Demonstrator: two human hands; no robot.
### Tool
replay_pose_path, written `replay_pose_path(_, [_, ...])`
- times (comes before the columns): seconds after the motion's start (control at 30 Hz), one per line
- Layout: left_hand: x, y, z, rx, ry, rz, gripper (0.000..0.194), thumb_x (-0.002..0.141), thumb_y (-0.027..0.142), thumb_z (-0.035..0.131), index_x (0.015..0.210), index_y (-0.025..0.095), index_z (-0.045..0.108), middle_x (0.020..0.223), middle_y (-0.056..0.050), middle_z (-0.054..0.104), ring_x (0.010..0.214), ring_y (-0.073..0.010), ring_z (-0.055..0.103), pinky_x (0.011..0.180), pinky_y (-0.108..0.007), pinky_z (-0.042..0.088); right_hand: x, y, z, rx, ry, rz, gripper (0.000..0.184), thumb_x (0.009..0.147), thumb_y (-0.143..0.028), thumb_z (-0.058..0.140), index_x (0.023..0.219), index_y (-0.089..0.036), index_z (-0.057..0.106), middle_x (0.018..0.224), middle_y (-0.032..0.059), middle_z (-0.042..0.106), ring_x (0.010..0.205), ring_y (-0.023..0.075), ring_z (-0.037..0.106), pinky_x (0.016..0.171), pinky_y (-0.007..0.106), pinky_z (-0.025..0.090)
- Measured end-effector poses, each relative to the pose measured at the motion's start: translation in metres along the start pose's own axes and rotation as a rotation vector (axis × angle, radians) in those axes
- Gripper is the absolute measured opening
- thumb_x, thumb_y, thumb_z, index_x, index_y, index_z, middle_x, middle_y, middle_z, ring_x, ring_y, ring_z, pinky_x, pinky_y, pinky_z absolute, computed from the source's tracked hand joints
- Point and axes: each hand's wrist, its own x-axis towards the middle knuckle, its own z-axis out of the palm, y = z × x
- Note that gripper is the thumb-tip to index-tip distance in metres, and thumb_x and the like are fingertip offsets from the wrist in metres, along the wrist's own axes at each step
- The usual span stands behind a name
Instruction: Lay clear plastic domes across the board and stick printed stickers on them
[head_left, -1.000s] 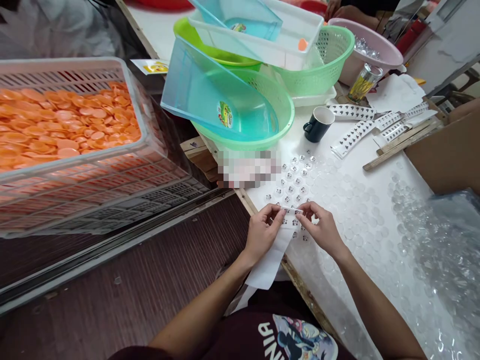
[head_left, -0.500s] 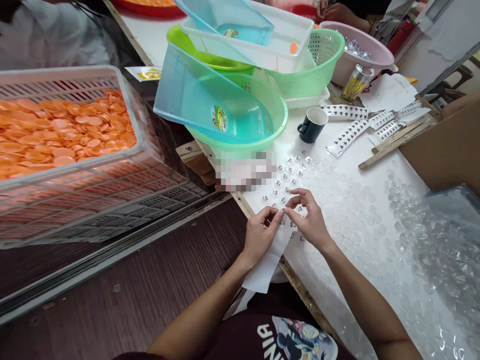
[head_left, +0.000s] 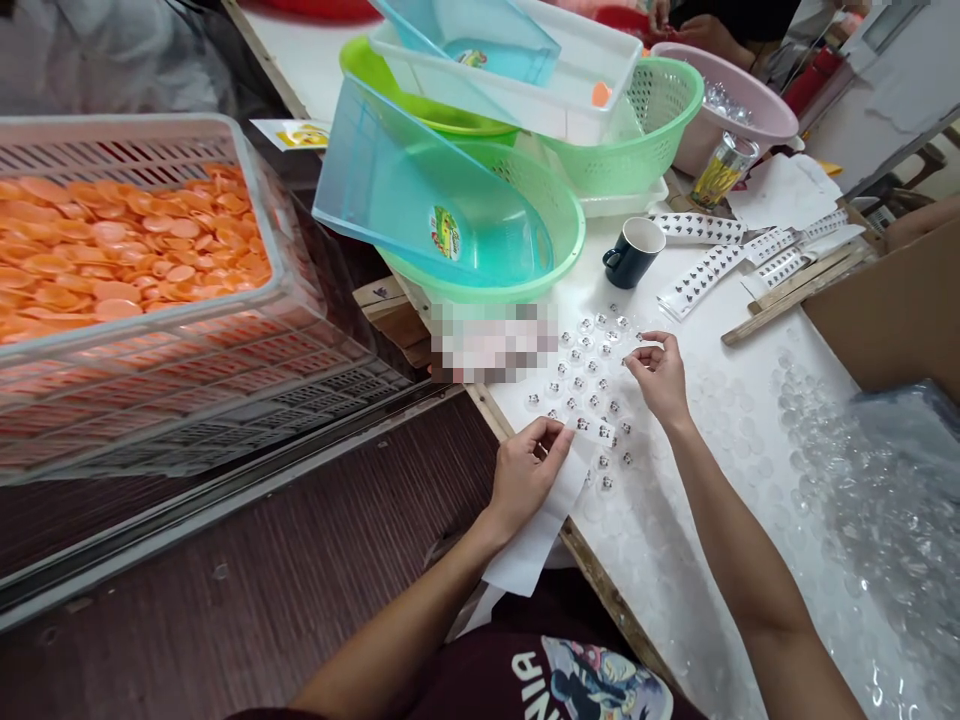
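My left hand [head_left: 525,475] pinches the top of a white sticker backing strip [head_left: 541,520] at the table's near edge; the strip hangs down off the edge. My right hand [head_left: 660,375] reaches out over the white table [head_left: 720,330], thumb and forefinger pinched together on something too small to name. It hovers at the right side of a patch of clear round caps with small dark stickers [head_left: 589,370]. Several plain clear caps [head_left: 720,420] lie spread to the right.
A dark mug [head_left: 634,252] and sticker strips [head_left: 705,270] sit beyond the caps. Stacked green baskets [head_left: 555,215] and blue tubs [head_left: 420,190] fill the table's far left. A crate of orange discs [head_left: 127,245] stands left. A cardboard box [head_left: 892,310] and bag of clear caps [head_left: 892,480] lie right.
My right hand left the strip and moved up and right over the stickered caps, fingers pinched. My left hand stays holding the strip.
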Motion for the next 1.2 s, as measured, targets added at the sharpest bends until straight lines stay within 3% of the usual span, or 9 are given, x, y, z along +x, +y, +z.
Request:
replay_pose_path(0.17, [0.0,0.0,0.0,0.002,0.001,0.005,0.025,0.091,0.039,0.061,0.079,0.018,0.065,0.069,0.001,0.063,0.056,-0.0105,0.05,0.055,-0.022,0.04,0.011,0.011,0.009,-0.16,-0.039,-0.003,0.037,0.074,-0.026,0.06,0.108,-0.023,0.048,0.08,-0.0018,0.064,0.076,0.0175,0.061,0.078,0.033,0.047])
replay_pose_path(0.33, [0.0,0.001,0.0,0.009,0.0,0.009,0.025,0.092,0.039,0.061,0.079,0.018,0.066,0.069,0.001,0.064,0.057,-0.011,0.051,0.056,-0.023,0.041,0.011,0.013,0.019,-0.431,-0.115,-0.094,0.035,0.078,-0.016,0.049,0.113,-0.023,0.049,0.079,-0.0023,0.06,0.074,0.0177,0.058,0.084,0.036,0.045])
replay_pose_path(0.53, [0.0,-0.001,0.0,0.002,-0.002,0.02,0.023,0.092,0.037,0.061,0.079,0.018,0.065,0.069,0.001,0.065,0.058,-0.011,0.053,0.057,-0.022,0.042,0.009,0.007,0.024,-0.715,-0.06,-0.194,0.042,0.081,-0.013,0.05,0.122,-0.019,0.049,0.113,0.0123,0.061,0.102,0.0258,0.06,0.095,0.044,0.037])
replay_pose_path(0.63, [-0.001,-0.001,-0.001,0.015,-0.004,0.02,0.024,0.092,0.038,0.061,0.079,0.018,0.065,0.071,0.001,0.066,0.059,-0.0115,0.054,0.058,-0.023,0.043,0.005,0.003,0.017,-0.68,0.004,-0.197,0.035,0.084,-0.018,0.053,0.118,-0.02,0.052,0.118,0.0129,0.06,0.102,0.0255,0.059,0.094,0.044,0.038])
replay_pose_path(0.77, [-0.001,0.0,-0.001,0.009,-0.012,0.018,0.025,0.092,0.039,0.06,0.079,0.018,0.065,0.071,0.0,0.065,0.059,-0.0115,0.053,0.057,-0.022,0.042,-0.003,0.004,-0.004,-0.47,0.129,-0.151,0.019,0.087,-0.031,0.055,0.103,-0.021,0.059,0.111,0.0091,0.063,0.084,0.0195,0.058,0.086,0.039,0.043])
replay_pose_path(0.97, [-0.001,0.0,0.0,-0.001,-0.003,0.015,0.025,0.092,0.039,0.061,0.079,0.018,0.066,0.071,0.0,0.066,0.059,-0.0116,0.054,0.056,-0.022,0.042,-0.013,0.02,-0.019,-0.2,-0.07,0.059,0.025,0.078,-0.045,0.065,0.079,-0.02,0.066,0.077,0.0036,0.069,0.072,0.0182,0.059,0.07,0.033,0.048])
replay_pose_path(1.1, [-0.001,0.0,0.0,0.007,-0.005,0.01,0.025,0.091,0.039,0.061,0.079,0.018,0.066,0.07,0.0,0.066,0.058,-0.0116,0.054,0.056,-0.022,0.041,-0.012,0.025,-0.012,-0.233,-0.07,0.097,0.023,0.075,-0.043,0.065,0.074,-0.021,0.066,0.073,0.0036,0.069,0.068,0.0185,0.06,0.066,0.033,0.048])
replay_pose_path(1.2, [0.0,0.0,0.0,0.01,-0.004,0.01,0.024,0.091,0.039,0.061,0.079,0.018,0.066,0.07,0.0,0.065,0.058,-0.0114,0.053,0.056,-0.022,0.04,-0.012,0.022,-0.005,-0.353,-0.08,0.084,0.013,0.077,-0.035,0.061,0.074,-0.022,0.062,0.074,0.0025,0.069,0.068,0.0186,0.06,0.072,0.035,0.047])
